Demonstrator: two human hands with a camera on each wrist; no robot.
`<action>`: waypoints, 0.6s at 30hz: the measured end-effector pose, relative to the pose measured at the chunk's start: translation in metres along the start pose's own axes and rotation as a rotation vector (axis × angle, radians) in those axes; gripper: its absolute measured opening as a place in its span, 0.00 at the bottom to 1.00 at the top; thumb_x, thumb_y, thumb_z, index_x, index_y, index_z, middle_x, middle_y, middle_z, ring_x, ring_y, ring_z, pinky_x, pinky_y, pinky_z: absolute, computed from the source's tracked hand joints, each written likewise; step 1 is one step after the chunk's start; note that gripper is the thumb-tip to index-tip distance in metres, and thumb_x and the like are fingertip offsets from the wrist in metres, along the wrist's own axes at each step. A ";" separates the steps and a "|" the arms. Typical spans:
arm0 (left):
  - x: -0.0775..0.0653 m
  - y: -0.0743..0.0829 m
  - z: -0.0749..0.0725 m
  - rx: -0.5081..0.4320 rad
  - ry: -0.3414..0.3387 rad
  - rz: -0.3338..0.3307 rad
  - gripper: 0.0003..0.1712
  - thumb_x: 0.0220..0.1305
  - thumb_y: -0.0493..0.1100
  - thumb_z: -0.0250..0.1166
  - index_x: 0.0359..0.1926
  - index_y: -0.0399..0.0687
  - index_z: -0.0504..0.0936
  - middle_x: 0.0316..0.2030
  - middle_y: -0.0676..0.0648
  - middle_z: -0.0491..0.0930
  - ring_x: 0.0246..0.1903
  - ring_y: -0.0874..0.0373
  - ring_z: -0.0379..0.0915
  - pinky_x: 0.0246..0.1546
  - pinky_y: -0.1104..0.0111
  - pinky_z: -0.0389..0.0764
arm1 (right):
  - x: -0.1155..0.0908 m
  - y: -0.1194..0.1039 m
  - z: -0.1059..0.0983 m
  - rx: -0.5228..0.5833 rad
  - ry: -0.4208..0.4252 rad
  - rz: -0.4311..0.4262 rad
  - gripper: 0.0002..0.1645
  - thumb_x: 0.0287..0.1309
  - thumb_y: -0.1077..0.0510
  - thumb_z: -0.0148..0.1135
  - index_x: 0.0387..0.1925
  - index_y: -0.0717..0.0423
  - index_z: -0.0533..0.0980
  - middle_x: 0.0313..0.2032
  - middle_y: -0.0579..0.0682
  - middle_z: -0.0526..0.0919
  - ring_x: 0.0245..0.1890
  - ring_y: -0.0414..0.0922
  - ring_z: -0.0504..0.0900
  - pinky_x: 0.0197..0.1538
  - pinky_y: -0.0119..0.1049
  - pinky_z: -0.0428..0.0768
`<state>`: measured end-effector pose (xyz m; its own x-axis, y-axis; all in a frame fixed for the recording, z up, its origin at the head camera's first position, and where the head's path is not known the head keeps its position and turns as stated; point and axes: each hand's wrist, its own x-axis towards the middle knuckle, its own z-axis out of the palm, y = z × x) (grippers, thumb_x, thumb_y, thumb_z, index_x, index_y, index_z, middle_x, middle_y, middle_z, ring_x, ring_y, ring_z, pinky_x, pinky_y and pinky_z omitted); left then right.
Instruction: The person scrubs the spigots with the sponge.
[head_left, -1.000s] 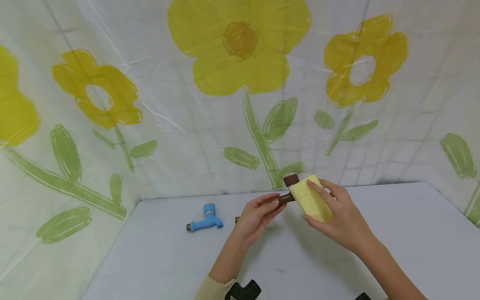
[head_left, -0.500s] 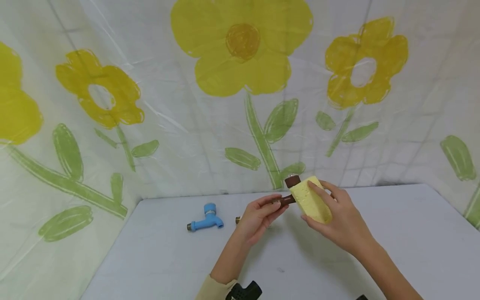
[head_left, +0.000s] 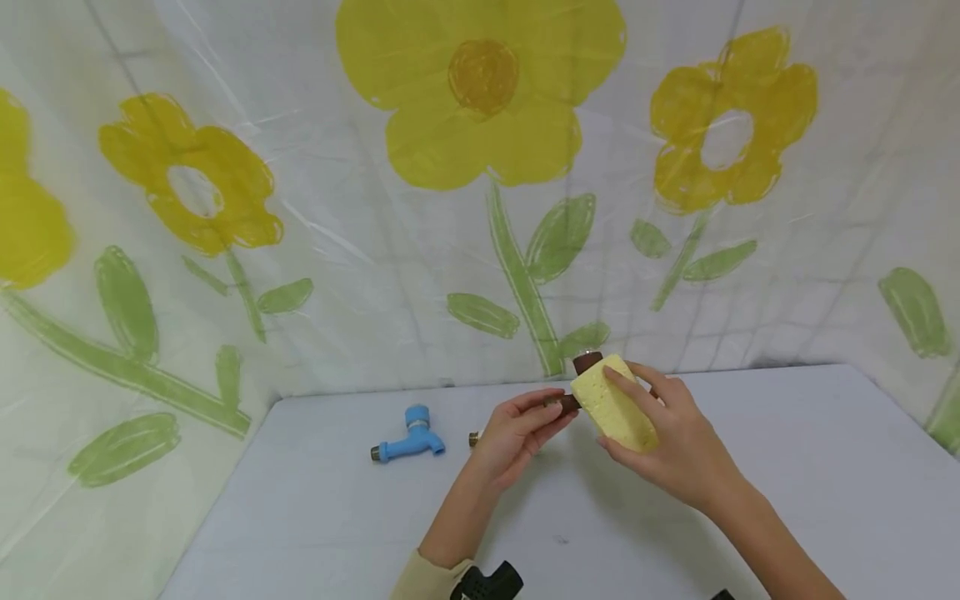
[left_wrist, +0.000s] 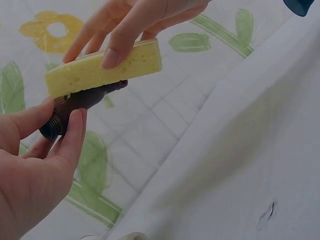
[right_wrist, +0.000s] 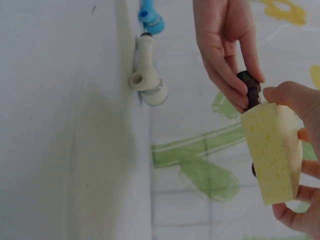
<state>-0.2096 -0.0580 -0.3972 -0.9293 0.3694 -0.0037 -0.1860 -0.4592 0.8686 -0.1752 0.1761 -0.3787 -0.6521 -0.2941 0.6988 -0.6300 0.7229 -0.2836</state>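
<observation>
Your left hand pinches the brown faucet by its threaded end, thumb on one side and fingers on the other, holding it up above the white table. Your right hand grips the yellow sponge between thumb and fingers, and the sponge lies against the body of the brown faucet, covering much of it from the head view (its cap shows beyond the sponge's upper edge). To the left of your hands, the blue faucet rests on the table, its cap pointing away from you and its threaded end to the left. The white faucet lies near the blue one; in the head view your left hand and wrist hide most of it. Behind the table hangs a pale sheet printed with yellow flowers and green leaves. A beige sleeve shows on your left forearm, with a black device beside it.
</observation>
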 end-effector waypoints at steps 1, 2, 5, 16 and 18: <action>0.000 0.000 0.000 0.010 -0.009 0.002 0.23 0.76 0.24 0.54 0.68 0.18 0.69 0.53 0.40 0.85 0.53 0.55 0.86 0.61 0.65 0.83 | 0.000 -0.001 0.001 -0.002 -0.007 -0.005 0.52 0.39 0.56 0.88 0.70 0.50 0.76 0.65 0.60 0.77 0.46 0.51 0.77 0.36 0.46 0.85; 0.000 0.000 0.000 0.016 -0.016 -0.001 0.23 0.76 0.24 0.54 0.69 0.18 0.68 0.53 0.41 0.85 0.53 0.56 0.86 0.61 0.65 0.83 | 0.000 -0.001 0.001 -0.005 -0.008 -0.008 0.53 0.38 0.56 0.88 0.70 0.50 0.76 0.65 0.60 0.77 0.45 0.51 0.77 0.36 0.45 0.84; 0.000 0.000 0.000 0.042 -0.038 -0.002 0.24 0.76 0.25 0.55 0.69 0.17 0.68 0.53 0.40 0.85 0.52 0.56 0.86 0.60 0.66 0.83 | 0.000 0.000 -0.001 -0.021 0.032 0.003 0.53 0.36 0.57 0.88 0.69 0.51 0.77 0.64 0.61 0.78 0.45 0.54 0.78 0.35 0.48 0.85; -0.002 0.004 0.004 0.067 -0.047 -0.037 0.25 0.75 0.24 0.55 0.69 0.17 0.68 0.54 0.40 0.84 0.50 0.58 0.86 0.58 0.67 0.84 | 0.001 0.001 -0.005 -0.005 0.084 0.060 0.54 0.38 0.61 0.87 0.72 0.54 0.74 0.65 0.66 0.76 0.55 0.65 0.76 0.40 0.57 0.85; -0.002 0.004 0.004 0.068 -0.059 -0.036 0.25 0.75 0.24 0.55 0.70 0.16 0.67 0.54 0.41 0.84 0.49 0.59 0.86 0.58 0.68 0.84 | 0.001 0.000 -0.005 -0.004 0.071 0.045 0.55 0.38 0.60 0.88 0.72 0.53 0.74 0.66 0.64 0.75 0.53 0.62 0.77 0.39 0.54 0.85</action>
<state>-0.2068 -0.0576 -0.3920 -0.9015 0.4327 -0.0086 -0.1956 -0.3898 0.8999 -0.1739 0.1786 -0.3749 -0.6480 -0.2167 0.7301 -0.5993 0.7367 -0.3132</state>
